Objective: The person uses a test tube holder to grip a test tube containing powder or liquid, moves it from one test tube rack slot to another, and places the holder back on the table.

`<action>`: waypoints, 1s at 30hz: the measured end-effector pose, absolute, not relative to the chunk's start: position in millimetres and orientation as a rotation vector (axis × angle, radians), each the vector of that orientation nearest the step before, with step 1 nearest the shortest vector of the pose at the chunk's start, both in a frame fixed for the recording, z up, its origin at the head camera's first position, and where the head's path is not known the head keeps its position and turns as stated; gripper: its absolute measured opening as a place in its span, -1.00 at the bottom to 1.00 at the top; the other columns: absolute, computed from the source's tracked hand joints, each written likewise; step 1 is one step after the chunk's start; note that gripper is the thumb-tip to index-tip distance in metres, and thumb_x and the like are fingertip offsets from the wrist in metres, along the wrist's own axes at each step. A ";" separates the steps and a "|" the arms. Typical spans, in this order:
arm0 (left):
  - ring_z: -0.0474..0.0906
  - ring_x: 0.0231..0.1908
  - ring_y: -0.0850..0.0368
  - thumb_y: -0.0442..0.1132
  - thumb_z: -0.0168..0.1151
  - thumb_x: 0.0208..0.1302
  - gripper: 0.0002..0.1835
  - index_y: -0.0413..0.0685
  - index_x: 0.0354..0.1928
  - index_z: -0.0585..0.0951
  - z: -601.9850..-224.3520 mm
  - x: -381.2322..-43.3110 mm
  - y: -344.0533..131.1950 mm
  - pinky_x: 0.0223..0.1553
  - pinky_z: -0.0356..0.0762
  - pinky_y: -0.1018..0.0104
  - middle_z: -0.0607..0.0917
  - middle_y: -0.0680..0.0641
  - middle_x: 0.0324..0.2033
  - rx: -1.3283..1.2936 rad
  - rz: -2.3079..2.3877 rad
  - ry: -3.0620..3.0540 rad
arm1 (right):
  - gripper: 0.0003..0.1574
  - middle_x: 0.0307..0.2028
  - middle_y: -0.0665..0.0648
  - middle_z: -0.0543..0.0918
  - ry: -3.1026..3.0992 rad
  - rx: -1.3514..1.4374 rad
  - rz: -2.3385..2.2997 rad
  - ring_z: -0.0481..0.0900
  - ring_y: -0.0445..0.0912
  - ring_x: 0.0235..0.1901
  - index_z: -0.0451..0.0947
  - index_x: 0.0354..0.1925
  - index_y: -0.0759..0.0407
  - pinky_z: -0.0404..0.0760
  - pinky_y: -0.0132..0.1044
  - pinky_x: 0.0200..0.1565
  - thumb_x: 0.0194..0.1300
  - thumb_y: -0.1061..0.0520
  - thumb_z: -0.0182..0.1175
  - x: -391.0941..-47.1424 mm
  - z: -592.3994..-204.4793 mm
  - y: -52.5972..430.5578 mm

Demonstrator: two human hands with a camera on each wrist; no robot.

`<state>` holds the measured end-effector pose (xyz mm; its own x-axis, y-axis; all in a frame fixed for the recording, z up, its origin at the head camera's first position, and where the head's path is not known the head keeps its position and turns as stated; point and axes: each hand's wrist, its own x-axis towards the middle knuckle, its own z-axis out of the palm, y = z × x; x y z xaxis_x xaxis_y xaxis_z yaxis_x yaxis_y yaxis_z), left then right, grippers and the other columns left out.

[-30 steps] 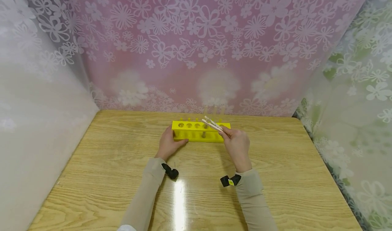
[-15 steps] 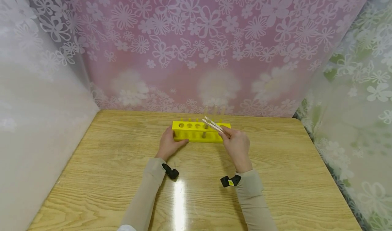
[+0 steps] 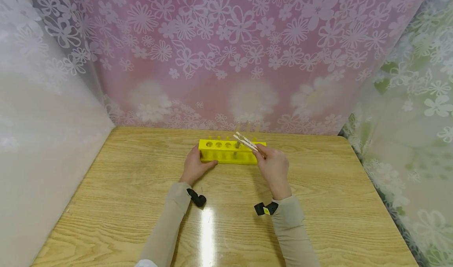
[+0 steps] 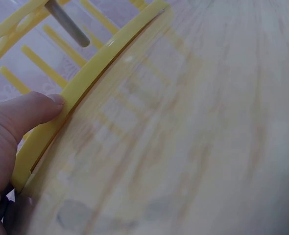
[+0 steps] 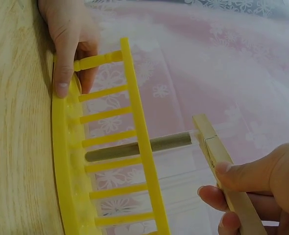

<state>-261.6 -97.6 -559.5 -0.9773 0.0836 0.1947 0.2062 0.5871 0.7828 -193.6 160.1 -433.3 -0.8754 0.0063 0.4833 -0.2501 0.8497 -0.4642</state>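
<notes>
Wood-grain surface (image 3: 124,204) bearing one yellow rack (image 5: 60,147), left end gripped by the left hand (image 3: 195,168); one dark-filled tube (image 5: 170,142), upright in the rack, ahead and left of the right hand (image 3: 274,168), which pinches a wooden clip (image 5: 218,151) slanting toward the tube's upper part (whether clamped, unclear).

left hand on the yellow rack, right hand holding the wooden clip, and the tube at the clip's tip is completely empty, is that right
Not quite: the tube isn't empty. The right wrist view shows dark greyish material filling its lower part. The rest stands: left hand on the yellow rack, right hand holding the wooden clip.
</notes>
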 end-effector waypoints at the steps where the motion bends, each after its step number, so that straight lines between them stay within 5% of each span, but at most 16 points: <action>1: 0.51 -0.01 -0.06 0.09 0.55 0.02 -0.18 -0.01 0.29 0.41 -559.7 -261.6 -97.6 0.02 0.50 -0.02 0.58 -0.11 0.05 -0.244 -1.344 -2.677 | -0.65 -0.39 0.20 0.77 -2.544 0.177 0.724 0.57 -0.02 -0.66 0.74 -0.04 0.21 0.28 -0.26 -0.72 0.22 0.10 0.42 -193.6 -432.8 160.1; 23: 0.49 0.03 -0.08 0.09 0.53 0.03 -0.18 -0.01 0.30 0.42 -559.2 -261.2 -97.2 0.07 0.47 -0.04 0.56 -0.13 0.07 -0.263 -1.355 -2.662 | -0.63 -0.33 0.21 0.77 -2.415 0.188 0.752 0.55 -0.07 -0.69 0.73 -0.02 0.20 0.28 -0.32 -0.69 0.19 0.12 0.45 -181.9 -416.0 165.1; 30: 0.50 0.03 -0.08 0.10 0.53 0.03 -0.18 -0.03 0.30 0.42 -561.0 -262.0 -98.2 0.06 0.48 -0.06 0.56 -0.13 0.07 -0.268 -1.350 -2.655 | -0.66 -0.41 0.20 0.76 -2.356 0.222 0.763 0.40 -0.13 -0.77 0.73 -0.05 0.22 0.19 -0.30 -0.71 0.20 0.14 0.44 -179.8 -411.2 167.7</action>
<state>-262.0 -98.2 -561.0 -0.9727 0.0902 0.2140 0.2261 0.5789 0.7834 -179.8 167.7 -411.2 -0.7785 0.0356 0.6267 -0.3384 0.8171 -0.4668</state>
